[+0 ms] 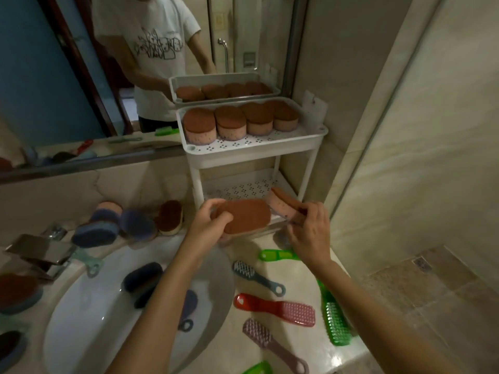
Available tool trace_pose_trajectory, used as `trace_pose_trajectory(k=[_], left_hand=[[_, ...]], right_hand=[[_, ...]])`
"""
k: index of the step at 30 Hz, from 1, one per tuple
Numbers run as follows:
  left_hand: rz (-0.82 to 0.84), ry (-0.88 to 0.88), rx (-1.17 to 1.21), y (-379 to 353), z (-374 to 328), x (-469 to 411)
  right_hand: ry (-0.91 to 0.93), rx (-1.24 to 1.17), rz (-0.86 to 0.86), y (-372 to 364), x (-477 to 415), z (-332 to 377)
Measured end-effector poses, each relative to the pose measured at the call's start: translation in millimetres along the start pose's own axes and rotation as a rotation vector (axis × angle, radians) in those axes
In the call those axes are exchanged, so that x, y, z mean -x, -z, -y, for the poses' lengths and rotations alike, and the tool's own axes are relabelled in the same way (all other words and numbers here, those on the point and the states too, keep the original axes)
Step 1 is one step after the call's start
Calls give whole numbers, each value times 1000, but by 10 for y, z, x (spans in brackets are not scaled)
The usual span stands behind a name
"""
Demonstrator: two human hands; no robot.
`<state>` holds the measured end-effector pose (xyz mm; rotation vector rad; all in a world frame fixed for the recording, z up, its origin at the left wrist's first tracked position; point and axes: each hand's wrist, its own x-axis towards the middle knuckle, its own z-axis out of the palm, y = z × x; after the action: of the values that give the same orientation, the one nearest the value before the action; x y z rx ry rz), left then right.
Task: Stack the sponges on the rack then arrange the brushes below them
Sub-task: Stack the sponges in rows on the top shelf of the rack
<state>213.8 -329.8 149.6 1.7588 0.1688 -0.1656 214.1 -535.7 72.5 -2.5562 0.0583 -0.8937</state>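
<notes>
The white two-tier rack (253, 147) stands on the table (305, 276) against the mirror (54, 76). Its upper tray holds four stacks of pink sponges (240, 122) with brown scouring faces up, set side by side along the rear wall; the lower shelf (243, 188) is perforated. In front of the lower shelf, the left hand (209, 221) has its fingers clenched around the end of a brown-faced sponge (244, 215), held roughly flat. The right hand (307, 228) pinches a second pink sponge (283, 205) between thumb and fingers, tilted on edge, just beside the first. On the table to the right of the sink (89, 319) lie a grey brush (256, 276), a red brush (278, 309), a pink brush (270, 341) and two green brushes (334, 319). Further sponges with blue faces (108, 225) lie behind the sink, next to the faucet (40, 252), and one dark sponge (143, 276) rests inside the basin.
</notes>
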Motion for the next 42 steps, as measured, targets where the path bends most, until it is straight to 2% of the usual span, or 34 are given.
trace_pose_trajectory(k=[4,9,12,15,17,23,27,30,33,42], left_hand=[[-3,-199,24,103,-545,18],[-158,-406,78,200,-1091,-103],[-206,-388,38,243,-1242,-354],[-170,-253,-19,277,-1255,-606],[-152,-198,-107,295,-1256,-716],[-59,-150,-397,296,-1316,-839],[-51,-133,-529,294,-1321,-886],[-49,-146,-640,288,-1285,-886],[-55,-203,-742,271,-1206,-884],[-72,-351,-959,160,-1166,-830]], right_hand=[[-26,-159,-203,216,-403,174],[-32,-229,-343,410,-967,389],[7,-194,-298,484,-1261,477],[110,-98,-266,495,-1476,540],[167,-57,-162,467,-1570,545],[219,66,121,360,-1694,528],[168,19,168,339,-1661,524],[96,-42,221,336,-1627,506],[78,1,223,312,-1597,485],[166,58,260,252,-1574,501]])
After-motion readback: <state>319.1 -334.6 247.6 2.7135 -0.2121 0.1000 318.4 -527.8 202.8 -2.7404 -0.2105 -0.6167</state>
